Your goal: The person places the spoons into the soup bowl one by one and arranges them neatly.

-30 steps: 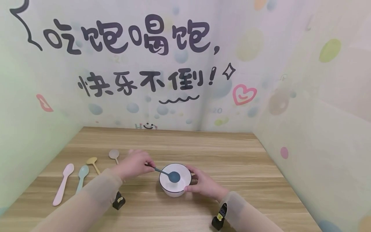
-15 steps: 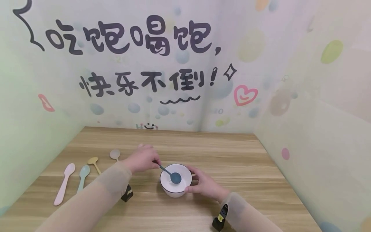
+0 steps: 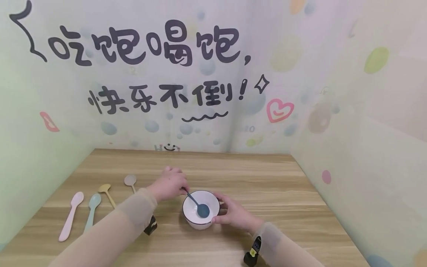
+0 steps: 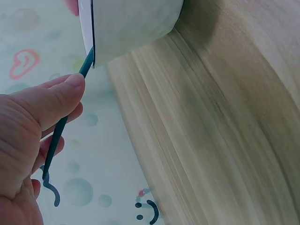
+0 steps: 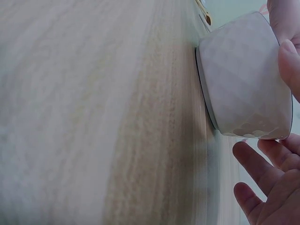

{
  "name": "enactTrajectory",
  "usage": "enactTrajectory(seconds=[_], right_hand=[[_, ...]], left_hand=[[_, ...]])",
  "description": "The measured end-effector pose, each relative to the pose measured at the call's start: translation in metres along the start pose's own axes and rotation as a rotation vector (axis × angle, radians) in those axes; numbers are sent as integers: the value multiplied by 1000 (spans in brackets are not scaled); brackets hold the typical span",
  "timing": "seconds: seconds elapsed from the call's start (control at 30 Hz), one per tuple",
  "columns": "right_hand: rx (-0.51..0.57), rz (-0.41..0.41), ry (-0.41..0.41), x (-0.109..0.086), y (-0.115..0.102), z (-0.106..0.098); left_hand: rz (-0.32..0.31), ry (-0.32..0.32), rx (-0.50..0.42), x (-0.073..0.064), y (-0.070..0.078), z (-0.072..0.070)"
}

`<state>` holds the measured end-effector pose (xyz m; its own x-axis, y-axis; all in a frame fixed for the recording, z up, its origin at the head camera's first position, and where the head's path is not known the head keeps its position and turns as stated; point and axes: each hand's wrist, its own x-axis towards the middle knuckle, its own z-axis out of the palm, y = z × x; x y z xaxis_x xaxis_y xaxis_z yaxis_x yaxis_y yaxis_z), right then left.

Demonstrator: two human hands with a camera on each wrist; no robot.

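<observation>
A dark teal spoon (image 3: 202, 210) slants into a white bowl (image 3: 197, 225) with a dark rim, its round head inside the bowl. My left hand (image 3: 171, 183) pinches its handle beyond the bowl's left rim; in the left wrist view the handle (image 4: 56, 135) runs between thumb and fingers. Around the right side of the bowl, my right hand (image 3: 237, 214) holds it, thumb at the near rim and fingers farther back. The right wrist view shows the bowl's faceted outer wall (image 5: 243, 75) upright on the table, several fingers (image 5: 258, 168) beside it.
Left on the wooden table (image 3: 260, 174) lie a pink spoon (image 3: 70, 218), a light blue spoon (image 3: 91, 211), a yellow spoon (image 3: 106, 190) and a taupe spoon (image 3: 130, 181). My left sleeve covers parts of some. Printed walls (image 3: 213, 133) border the table.
My left hand has moved a little to the right, bringing the spoon's handle closer to the bowl's rim and at a steeper slant. My right hand and the bowl stay about where they were.
</observation>
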<state>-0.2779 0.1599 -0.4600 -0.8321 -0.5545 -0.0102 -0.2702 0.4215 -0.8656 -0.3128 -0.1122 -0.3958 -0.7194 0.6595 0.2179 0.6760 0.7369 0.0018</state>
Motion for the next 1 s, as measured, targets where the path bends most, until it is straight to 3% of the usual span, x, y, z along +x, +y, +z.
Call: enactTrajectory(seconds=[0.4,1.0], right_hand=[[0,-38,-7,0,1,0],[-5,7,15,-1,1,2]], left_hand=[[34,38,16,5,3,8],[-20,78,-31,3,5,10]])
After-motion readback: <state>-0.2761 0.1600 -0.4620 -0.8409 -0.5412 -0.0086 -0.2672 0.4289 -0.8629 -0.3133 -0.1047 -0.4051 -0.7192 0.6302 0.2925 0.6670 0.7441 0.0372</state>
